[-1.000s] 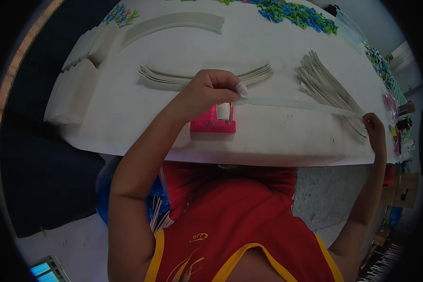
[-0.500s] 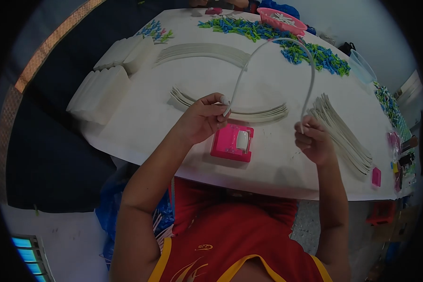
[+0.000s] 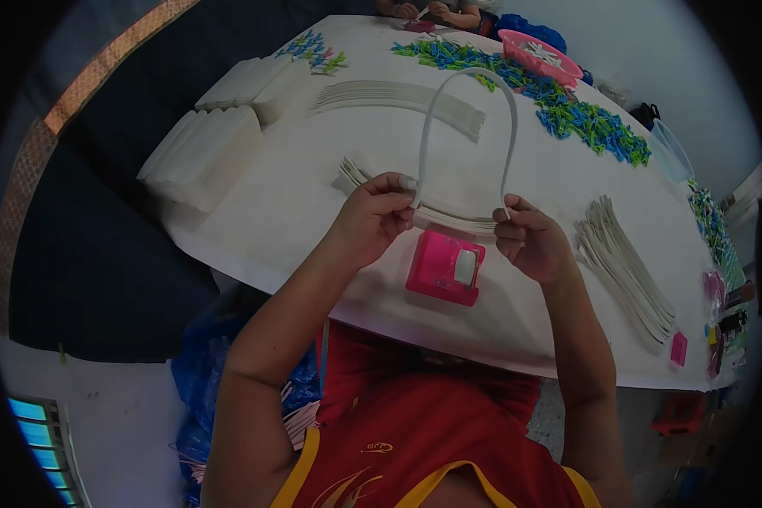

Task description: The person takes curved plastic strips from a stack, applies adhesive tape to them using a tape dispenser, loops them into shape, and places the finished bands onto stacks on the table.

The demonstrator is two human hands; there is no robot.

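A thin white flexible strip (image 3: 517, 118) arches up over the table, bent into an upside-down U. My left hand (image 3: 371, 222) pinches one end between thumb and fingers. At the other end, my right hand (image 3: 533, 241) is closed in a similar pinch. Just below and between the hands sits a pink tape dispenser (image 3: 430, 269) with a white roll. Behind the hands lies a curved bundle of white strips (image 3: 457, 220), partly covered by my left hand.
More white strips lie at the back (image 3: 398, 91) and in a bundle at right (image 3: 626, 275). Stacked white pieces (image 3: 203, 157) stand at left. Blue and green clips (image 3: 584, 127) cover the far side beside a pink basket (image 3: 540, 57). Another person's hands (image 3: 423, 12) show at the far edge.
My right hand has moved left, closer to my left hand, so the strip's arch is narrower. The camera view has shifted slightly. The other person's hands have come into view.
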